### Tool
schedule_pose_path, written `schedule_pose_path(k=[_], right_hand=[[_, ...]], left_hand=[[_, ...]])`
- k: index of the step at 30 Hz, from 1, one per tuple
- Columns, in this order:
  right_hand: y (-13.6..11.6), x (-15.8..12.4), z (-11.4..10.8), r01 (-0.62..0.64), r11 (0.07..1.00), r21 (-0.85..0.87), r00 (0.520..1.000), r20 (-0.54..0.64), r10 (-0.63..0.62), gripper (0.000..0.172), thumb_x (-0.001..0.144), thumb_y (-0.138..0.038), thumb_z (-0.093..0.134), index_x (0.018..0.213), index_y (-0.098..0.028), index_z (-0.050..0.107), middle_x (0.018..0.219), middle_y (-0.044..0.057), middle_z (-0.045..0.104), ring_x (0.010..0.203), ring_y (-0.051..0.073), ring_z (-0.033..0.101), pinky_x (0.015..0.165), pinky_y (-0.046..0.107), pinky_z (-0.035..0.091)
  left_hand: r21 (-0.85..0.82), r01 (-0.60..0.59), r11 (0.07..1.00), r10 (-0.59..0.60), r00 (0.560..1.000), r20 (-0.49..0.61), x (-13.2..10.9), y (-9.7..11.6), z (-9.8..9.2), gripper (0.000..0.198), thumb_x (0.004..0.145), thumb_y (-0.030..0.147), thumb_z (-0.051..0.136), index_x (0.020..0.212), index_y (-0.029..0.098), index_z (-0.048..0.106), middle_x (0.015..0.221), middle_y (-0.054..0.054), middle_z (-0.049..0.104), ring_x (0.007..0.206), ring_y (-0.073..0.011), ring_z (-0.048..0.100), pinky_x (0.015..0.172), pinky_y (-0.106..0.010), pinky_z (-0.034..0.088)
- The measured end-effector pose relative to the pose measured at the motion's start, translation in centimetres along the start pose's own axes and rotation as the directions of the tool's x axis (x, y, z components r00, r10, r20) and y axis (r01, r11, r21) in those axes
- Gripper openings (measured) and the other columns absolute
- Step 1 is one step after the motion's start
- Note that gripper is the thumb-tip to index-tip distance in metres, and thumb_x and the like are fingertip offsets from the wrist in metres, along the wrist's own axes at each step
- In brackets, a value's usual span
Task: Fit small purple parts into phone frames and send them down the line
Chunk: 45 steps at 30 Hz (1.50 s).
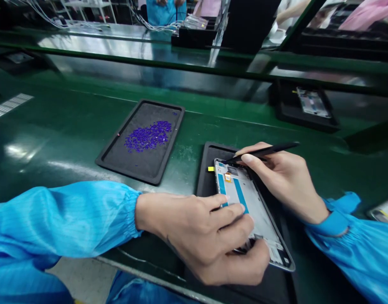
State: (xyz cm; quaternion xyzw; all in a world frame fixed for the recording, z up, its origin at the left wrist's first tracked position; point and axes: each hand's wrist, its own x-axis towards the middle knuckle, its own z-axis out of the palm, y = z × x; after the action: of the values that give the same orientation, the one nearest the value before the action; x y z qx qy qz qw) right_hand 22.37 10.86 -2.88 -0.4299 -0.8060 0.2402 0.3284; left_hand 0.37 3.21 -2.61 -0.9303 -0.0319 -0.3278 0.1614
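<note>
Fingers are touching none of the purple parts [149, 136], which are lying heaped in a tray [118, 158] left of centre. At lower centre the left hand [194, 236] is gripping the frame [260, 211], fingers [231, 210] pressed together on top. The frame is lying on a mat [209, 169]. The right hand [285, 181] is pinching a tool [269, 149], its tip at the frame's top edge. The work looks to be midway; whether a purple part is already sitting there, I cannot tell.
</note>
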Motion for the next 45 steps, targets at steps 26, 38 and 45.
schedule_pose_path(k=[26, 38, 45], right_hand=[[-0.2, 0.01, -0.63, -0.13, 0.981, 0.147, 0.991, 0.041, 0.125, 0.028, 0.096, -0.049, 0.062, 0.094, -0.024, 0.075, 0.105, 0.004, 0.074, 0.091, 0.023, 0.072, 0.08, 0.036, 0.057], [0.33, 0.11, -0.57, -0.11, 0.987, 0.121, 0.992, 0.068, 0.102, 0.03, 0.095, -0.051, 0.064, 0.091, -0.024, 0.078, 0.101, 0.004, 0.075, 0.086, 0.024, 0.072, 0.078, 0.036, 0.058], [0.11, 0.24, -0.56, -0.084, 0.993, 0.08, 0.995, 0.059, 0.079, 0.03, 0.095, -0.047, 0.062, 0.086, -0.024, 0.08, 0.106, 0.004, 0.074, 0.087, 0.023, 0.071, 0.079, 0.036, 0.059]], left_hand=[[0.065, -0.027, 0.998, 0.027, 1.0, 0.009, -0.16, 0.09, 0.27, 0.03, 0.1, 0.028, 0.05, 0.11, 0.018, 0.076, 0.097, -0.013, 0.076, 0.088, -0.0252, 0.074, 0.066, -0.031, 0.063], [-0.163, 0.104, 0.981, -0.102, 0.995, 0.02, 0.02, 0.08, 0.1, 0.022, 0.097, 0.028, 0.054, 0.101, 0.021, 0.075, 0.096, -0.011, 0.075, 0.088, -0.0254, 0.073, 0.062, -0.032, 0.061], [0.034, -0.013, 0.999, 0.013, 1.0, 0.0, -0.21, 0.06, 0.23, 0.028, 0.099, 0.028, 0.052, 0.109, 0.018, 0.076, 0.098, -0.013, 0.076, 0.087, -0.0252, 0.074, 0.061, -0.03, 0.06]])
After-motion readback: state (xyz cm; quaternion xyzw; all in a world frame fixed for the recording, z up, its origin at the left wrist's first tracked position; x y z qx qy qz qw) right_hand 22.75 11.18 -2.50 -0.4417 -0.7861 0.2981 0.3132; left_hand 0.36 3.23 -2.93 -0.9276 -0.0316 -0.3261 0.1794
